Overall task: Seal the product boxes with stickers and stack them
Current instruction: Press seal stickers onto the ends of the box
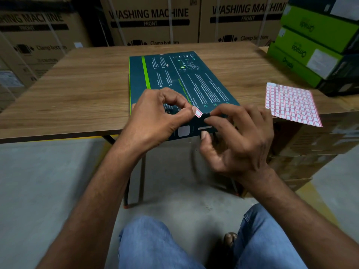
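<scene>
A dark teal product box [180, 78] with a green stripe lies flat on the wooden table [77, 90], its near end over the table's front edge. My left hand [155, 121] pinches a small red-and-white sticker [198, 113] at the box's near top edge. My right hand [237, 136] grips the box's near end, fingertips on the top edge beside the sticker and thumb under the front flap. A sheet of red-bordered stickers [291, 103] lies on the table to the right.
A stack of green and black product boxes [314, 45] stands at the back right. Large washing machine cartons [151, 20] line the wall behind. A brown carton [314, 144] sits beside the table at right. My knees in jeans [155, 243] are below.
</scene>
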### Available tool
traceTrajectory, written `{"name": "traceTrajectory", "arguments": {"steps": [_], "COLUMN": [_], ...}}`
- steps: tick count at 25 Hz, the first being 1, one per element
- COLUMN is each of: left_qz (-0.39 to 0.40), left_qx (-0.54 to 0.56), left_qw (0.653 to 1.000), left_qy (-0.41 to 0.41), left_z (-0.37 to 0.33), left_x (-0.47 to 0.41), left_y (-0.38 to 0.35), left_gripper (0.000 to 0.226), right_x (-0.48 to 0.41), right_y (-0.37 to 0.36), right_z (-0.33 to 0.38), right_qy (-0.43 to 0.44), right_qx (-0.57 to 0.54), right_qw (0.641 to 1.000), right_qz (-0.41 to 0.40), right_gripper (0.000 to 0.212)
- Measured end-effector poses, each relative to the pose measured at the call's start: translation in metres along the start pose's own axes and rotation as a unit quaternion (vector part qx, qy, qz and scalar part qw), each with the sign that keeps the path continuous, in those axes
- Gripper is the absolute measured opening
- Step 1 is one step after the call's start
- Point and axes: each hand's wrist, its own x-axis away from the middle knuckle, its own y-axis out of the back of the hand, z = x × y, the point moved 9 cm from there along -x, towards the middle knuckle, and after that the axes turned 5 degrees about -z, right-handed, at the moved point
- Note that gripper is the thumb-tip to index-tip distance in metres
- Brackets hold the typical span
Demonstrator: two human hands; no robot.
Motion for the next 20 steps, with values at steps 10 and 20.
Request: {"name": "traceTrajectory", "arguments": {"steps": [10,20], "left_qz": [0.051,0.032], "left_qx": [-0.018,-0.053], "left_qw": [0.997,0.991], "left_qy": [-0.051,-0.115], "left_z": [0.000,-0.002], "left_x": [-0.004,0.003], "left_y": [-0.003,-0.004], "left_gripper": [0.024,0.018], "right_x": [0.026,0.037], "right_y": [-0.046,-0.039], "right_z": [-0.036,-0.036], "right_qy": [-0.407,-0.494], "right_qx": [-0.295,-0.285], "right_qw": [0.855,0.817], "right_qz": [0.127,0.080], "right_gripper": [0.003,0.002]}}
